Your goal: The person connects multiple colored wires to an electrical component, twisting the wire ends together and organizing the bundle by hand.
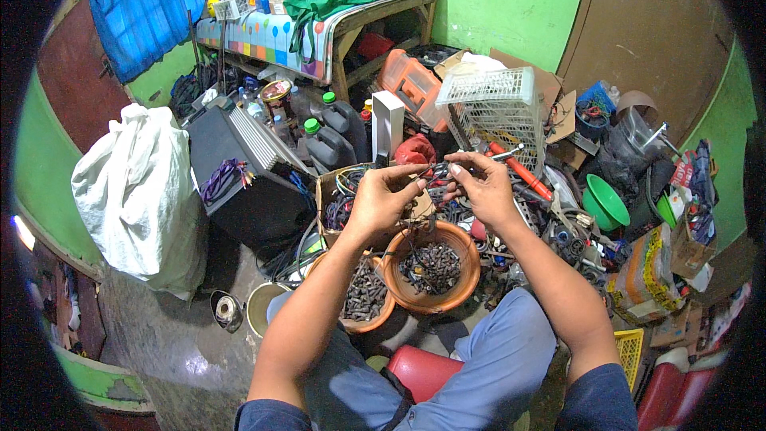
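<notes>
My left hand and my right hand are raised close together above two brown bowls. The fingers of each are pinched on a small, thin, dark piece that looks like a wire; its exact shape is too small to tell. Just below the hands stands the right brown bowl, holding many small dark parts. The left brown bowl holds more small dark cylindrical pieces and is partly covered by my left forearm. Behind my left hand, a cardboard box is filled with tangled cables.
A white sack and a black speaker-like box stand at left. Jugs, a white wire basket and a red cylinder lie beyond. A green bowl and taped carton are at right; a pail stands near my left leg.
</notes>
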The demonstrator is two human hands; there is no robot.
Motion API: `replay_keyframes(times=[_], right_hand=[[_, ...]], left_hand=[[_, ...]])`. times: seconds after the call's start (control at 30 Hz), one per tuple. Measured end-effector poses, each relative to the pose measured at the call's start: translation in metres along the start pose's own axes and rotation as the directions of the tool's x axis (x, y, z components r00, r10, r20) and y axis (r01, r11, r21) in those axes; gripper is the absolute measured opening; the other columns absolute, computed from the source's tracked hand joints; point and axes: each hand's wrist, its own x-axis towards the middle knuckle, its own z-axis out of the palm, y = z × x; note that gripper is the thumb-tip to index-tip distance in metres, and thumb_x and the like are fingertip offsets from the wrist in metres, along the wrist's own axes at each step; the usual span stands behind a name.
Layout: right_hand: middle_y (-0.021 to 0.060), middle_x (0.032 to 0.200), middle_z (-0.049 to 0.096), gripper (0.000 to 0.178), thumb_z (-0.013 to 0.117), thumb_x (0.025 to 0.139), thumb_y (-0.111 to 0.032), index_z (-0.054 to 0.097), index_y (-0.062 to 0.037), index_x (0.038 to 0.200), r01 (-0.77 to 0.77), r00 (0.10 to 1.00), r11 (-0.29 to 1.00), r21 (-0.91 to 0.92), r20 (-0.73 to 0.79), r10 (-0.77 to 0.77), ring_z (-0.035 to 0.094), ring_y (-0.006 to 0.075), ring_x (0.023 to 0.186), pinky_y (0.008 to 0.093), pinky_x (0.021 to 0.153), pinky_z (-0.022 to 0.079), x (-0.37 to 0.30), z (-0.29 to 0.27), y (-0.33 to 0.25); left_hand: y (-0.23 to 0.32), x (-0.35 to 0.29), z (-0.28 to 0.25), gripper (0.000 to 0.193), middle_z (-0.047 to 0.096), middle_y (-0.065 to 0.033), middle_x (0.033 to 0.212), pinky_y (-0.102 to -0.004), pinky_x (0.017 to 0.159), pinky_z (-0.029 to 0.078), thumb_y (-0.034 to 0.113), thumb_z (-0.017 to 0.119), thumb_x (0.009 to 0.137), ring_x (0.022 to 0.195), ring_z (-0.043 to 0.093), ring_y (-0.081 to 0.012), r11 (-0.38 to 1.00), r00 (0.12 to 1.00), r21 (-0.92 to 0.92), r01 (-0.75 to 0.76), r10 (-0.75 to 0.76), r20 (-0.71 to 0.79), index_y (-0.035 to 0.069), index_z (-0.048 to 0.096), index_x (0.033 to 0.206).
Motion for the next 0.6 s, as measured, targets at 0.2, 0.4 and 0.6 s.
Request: replay_keyframes(times=[0.2,0.4,0.6], right_hand=[[0.0114,0.101,0.067,0.021,0.054,0.098,-0.001,0.064,0.0019,0.115,0.017,1.0,1.0,0.011,-0.004,-0.017,0.068,0.0167,0.085,0.031,0.07,0.063,0.002,-0.002,-0.001],[0.0116,0.102,0.067,0.022,0.052,0.098,0.0,0.064,0.0023,0.116,-0.05,0.999,0.998,0.027,0.025,0.049,0.069,0.0181,0.086,0.0325,0.074,0.063,0.001,-0.007,0.001],[0.0129,0.102,0.067,0.022,0.052,0.098,-0.001,0.063,0.0046,0.117,-0.081,0.996,0.993,0.088,0.03,0.079,0.069,0.019,0.087,0.0333,0.077,0.062,0.0,-0.005,-0.002]], left_hand=[[-0.015,0.007,-0.006,0.027,0.073,-0.0118,0.102,-0.0303,0.088,0.052,0.016,0.07,0.09,0.094,0.067,-0.0148,0.996,0.999,-0.089,0.026,-0.028,-0.022,-0.001,0.072,0.111],[-0.003,0.001,0.002,0.033,0.072,-0.0102,0.103,-0.0296,0.086,0.052,0.018,0.074,0.088,0.094,0.066,-0.0139,0.984,0.999,-0.177,0.028,-0.033,-0.023,-0.002,0.069,0.114],[-0.014,0.002,0.009,0.039,0.072,-0.0093,0.097,-0.0288,0.079,0.053,0.013,0.077,0.084,0.087,0.066,-0.0124,0.987,1.0,-0.16,-0.022,0.022,-0.003,0.0,0.066,0.119]])
